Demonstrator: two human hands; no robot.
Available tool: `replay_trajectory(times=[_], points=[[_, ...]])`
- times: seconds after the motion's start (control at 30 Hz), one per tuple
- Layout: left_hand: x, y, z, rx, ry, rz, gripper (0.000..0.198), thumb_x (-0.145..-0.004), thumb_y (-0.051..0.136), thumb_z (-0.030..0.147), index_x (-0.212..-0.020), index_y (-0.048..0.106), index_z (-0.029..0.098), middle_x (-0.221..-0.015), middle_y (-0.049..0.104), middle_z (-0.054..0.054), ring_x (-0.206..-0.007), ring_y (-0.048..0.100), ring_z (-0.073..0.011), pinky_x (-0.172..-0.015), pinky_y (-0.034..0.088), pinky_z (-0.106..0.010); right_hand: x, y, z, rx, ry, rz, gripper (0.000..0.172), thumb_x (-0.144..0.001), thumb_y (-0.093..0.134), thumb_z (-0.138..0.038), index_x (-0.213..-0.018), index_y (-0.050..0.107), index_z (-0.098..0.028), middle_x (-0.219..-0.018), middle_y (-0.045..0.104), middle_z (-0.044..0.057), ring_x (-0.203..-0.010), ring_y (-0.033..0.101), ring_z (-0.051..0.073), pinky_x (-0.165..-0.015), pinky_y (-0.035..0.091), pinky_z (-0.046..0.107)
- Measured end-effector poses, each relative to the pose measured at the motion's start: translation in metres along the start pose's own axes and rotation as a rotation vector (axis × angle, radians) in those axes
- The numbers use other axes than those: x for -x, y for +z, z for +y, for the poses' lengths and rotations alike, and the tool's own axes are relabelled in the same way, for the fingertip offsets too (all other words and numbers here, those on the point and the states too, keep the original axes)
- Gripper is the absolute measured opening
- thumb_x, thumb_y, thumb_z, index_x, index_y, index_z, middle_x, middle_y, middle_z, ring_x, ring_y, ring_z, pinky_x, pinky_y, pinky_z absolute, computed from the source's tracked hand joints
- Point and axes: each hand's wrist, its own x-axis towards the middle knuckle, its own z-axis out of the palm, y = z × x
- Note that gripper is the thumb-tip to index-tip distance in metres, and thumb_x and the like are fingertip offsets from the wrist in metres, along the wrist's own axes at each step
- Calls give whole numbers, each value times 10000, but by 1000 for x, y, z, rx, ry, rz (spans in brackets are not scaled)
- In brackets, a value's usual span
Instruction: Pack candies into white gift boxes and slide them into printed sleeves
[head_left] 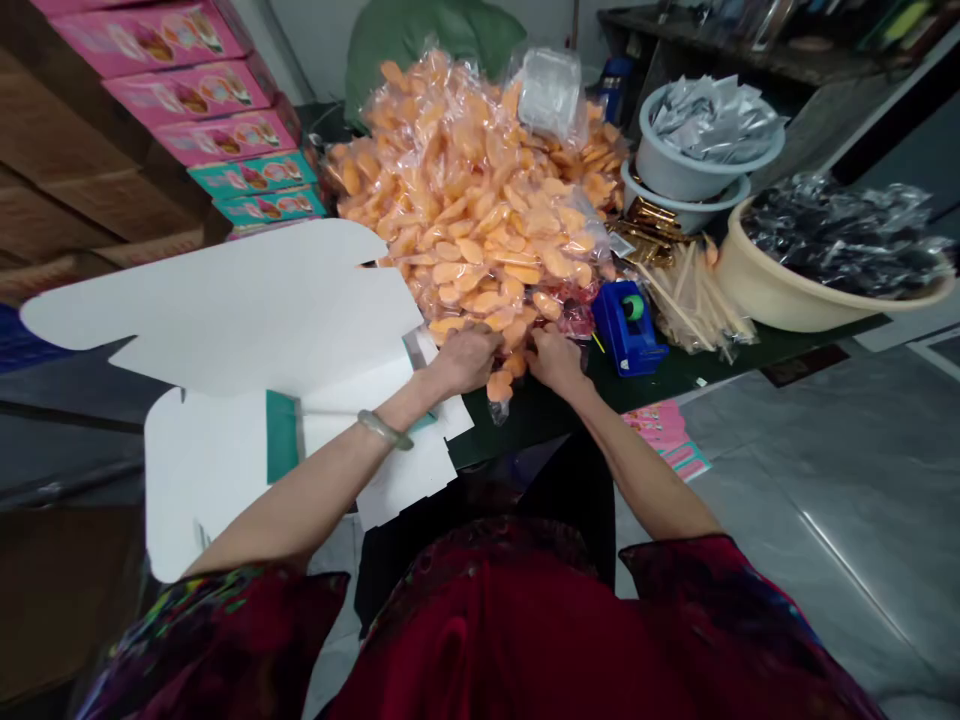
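A large heap of clear plastic bags of orange oval pieces (472,220) covers the table in front of me. At its near edge, my left hand (471,358) has its fingers curled on the left side of a small clear bag of orange pieces (501,385). My right hand (555,358) is closed at the bag's right side, its fingertips partly hidden. The bag's clear lower end hangs near the table's front edge. Beneath my left forearm lies an unfolded white box (285,310) with teal panels.
A blue tape dispenser (631,330) stands right of my right hand, beside bagged wooden sticks (697,300). Farther right are a cream basin (810,305) of dark packets and a pale tub (694,165) of silver packets. Pink and teal boxes (202,105) are stacked at the left.
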Motion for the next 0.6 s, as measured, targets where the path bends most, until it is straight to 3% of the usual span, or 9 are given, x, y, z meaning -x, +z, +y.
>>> replay_trajectory(times=[0.07, 0.13, 0.23, 0.33, 0.43, 0.6], points=[[-1, 3, -5, 12, 11, -80, 290, -918, 494, 177, -1147, 670, 156, -1175, 667, -147, -1171, 610, -318, -952, 519, -452, 4, -13, 7, 48, -66, -71, 339, -922, 558, -276, -1236, 645, -180, -1358, 599, 165, -1120, 642, 307, -899, 518, 393], [4, 7, -11, 62, 81, -116, 322, -947, 477, 214, -1217, 647, 169, -1241, 651, -135, -1183, 614, -287, -959, 520, -417, 3, -31, 23, 66, -83, -37, 395, -906, 570, -261, -1288, 632, -181, -1362, 593, 167, -1130, 637, 313, -918, 519, 404], [11, 12, -16, 125, 148, -162, 372, -974, 435, 217, -1300, 609, 174, -1401, 586, -129, -1264, 590, -272, -997, 516, -417, -20, -61, 50, 67, -2, 192, 370, -945, 448, -199, -1252, 653, -169, -1275, 633, 175, -1107, 639, 310, -936, 512, 430], [17, 11, -13, 116, 130, -161, 398, -970, 430, 192, -1330, 595, 152, -1437, 564, -152, -1300, 577, -299, -1045, 500, -479, -65, -91, 75, 55, 106, 431, 375, -960, 384, -175, -1189, 680, -157, -1214, 653, 184, -1096, 634, 305, -937, 503, 448], [32, 7, -8, 105, 132, -69, 418, -943, 463, 158, -1338, 600, 145, -1389, 597, -180, -1270, 598, -329, -1031, 513, -534, -117, -108, 95, 74, 156, 421, 309, -947, 471, -222, -1132, 701, -129, -1172, 657, 201, -1087, 626, 296, -933, 491, 464], [90, 6, -20, 221, 183, 213, 382, -951, 468, 156, -1297, 631, 169, -1280, 680, -171, -1152, 680, -283, -925, 599, -471, -173, -103, 112, 70, 146, 255, 294, -840, 682, -380, -890, 693, -90, -996, 633, 202, -1130, 592, 347, -960, 449, 594]])
